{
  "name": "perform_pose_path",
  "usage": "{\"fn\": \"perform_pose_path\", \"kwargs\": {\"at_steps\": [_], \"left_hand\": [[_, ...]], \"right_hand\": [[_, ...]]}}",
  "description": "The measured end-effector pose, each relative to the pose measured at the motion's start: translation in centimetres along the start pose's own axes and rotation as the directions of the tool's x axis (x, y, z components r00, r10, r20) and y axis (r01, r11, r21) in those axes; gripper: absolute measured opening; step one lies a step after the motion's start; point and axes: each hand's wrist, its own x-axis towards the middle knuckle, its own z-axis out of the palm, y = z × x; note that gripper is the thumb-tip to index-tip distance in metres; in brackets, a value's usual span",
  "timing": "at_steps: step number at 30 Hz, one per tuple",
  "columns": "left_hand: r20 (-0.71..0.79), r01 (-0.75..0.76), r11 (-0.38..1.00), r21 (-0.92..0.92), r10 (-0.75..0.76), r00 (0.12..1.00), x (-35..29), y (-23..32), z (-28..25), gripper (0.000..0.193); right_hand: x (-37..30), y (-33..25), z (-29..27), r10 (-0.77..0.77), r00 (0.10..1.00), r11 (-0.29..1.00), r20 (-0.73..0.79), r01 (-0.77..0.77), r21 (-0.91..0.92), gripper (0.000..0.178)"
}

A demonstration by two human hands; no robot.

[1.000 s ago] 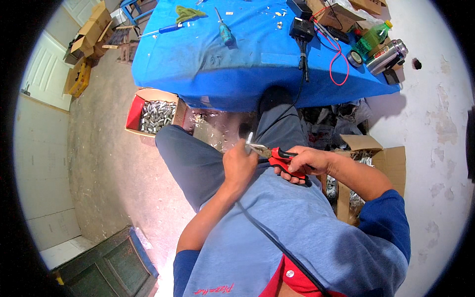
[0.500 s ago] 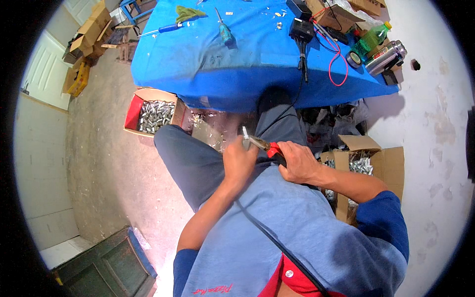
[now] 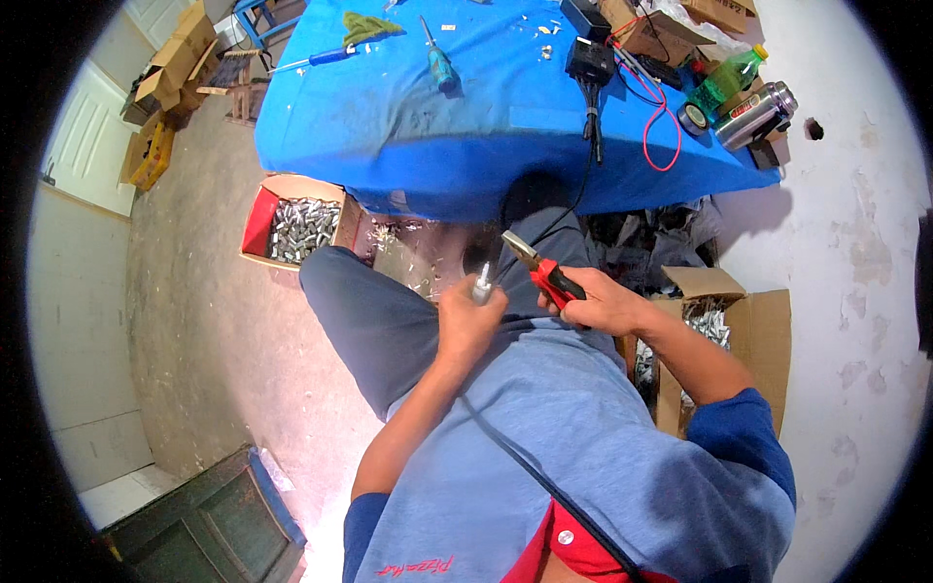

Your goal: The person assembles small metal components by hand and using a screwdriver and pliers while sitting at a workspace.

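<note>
Above my lap, my left hand [image 3: 468, 321] is closed round a small silver-white cylindrical piece [image 3: 482, 286] whose narrow tip points up. Its exact kind I cannot make out. My right hand [image 3: 604, 303] grips red-and-black handled pliers [image 3: 554, 280]. The metal jaws point up and to the left, apart from the piece in my left hand. Beyond my left knee stands a carton [image 3: 260, 222] full of small silver metal pieces [image 3: 305, 230]. Another open carton [image 3: 763, 335] to my right holds similar silver pieces [image 3: 713, 326].
A blue-covered table [image 3: 466, 117] spans the front. On it lie two screwdrivers [image 3: 442, 68] [image 3: 330, 56], a green cloth [image 3: 369, 27], a black power adapter [image 3: 590, 60], red wires [image 3: 663, 136], a green bottle [image 3: 724, 83] and a steel flask [image 3: 756, 115]. Scraps litter the floor between my legs.
The pliers have come off the piece in my left hand and swung upward, away from it. My left hand still holds the piece, now showing more of its body.
</note>
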Motion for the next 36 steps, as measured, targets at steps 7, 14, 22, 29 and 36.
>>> {"fn": "perform_pose_path", "kwargs": {"at_steps": [7,14,22,29,36], "left_hand": [[-0.003,0.034,0.999,-0.034,-0.034,0.999,-0.1,0.1,-0.2,0.021],[0.000,0.003,0.999,-0.044,-0.003,1.000,-0.1,-0.2,-0.1,0.023],[0.031,0.001,0.998,-0.056,0.001,1.000,0.0,-0.3,-0.3,0.023],[0.022,-0.054,0.998,-0.024,0.054,0.998,0.0,-0.5,0.0,0.022],[0.024,-0.052,0.999,-0.007,0.052,0.998,-0.1,0.1,-0.1,0.021]], "right_hand": [[-2.1,-1.8,-1.2,0.149,0.917,0.944,0.369,-0.243,0.222,0.034],[-1.5,0.0,-0.4,0.008,0.985,0.989,0.171,0.018,-0.148,0.043],[-2.0,-2.0,1.6,-0.128,0.991,0.762,-0.036,0.075,-0.644,0.055],[-2.0,-2.4,3.0,-0.139,0.982,0.661,-0.125,-0.002,-0.750,0.069],[-1.5,-2.3,3.0,-0.098,0.991,0.672,-0.089,0.000,-0.741,0.058]]}}
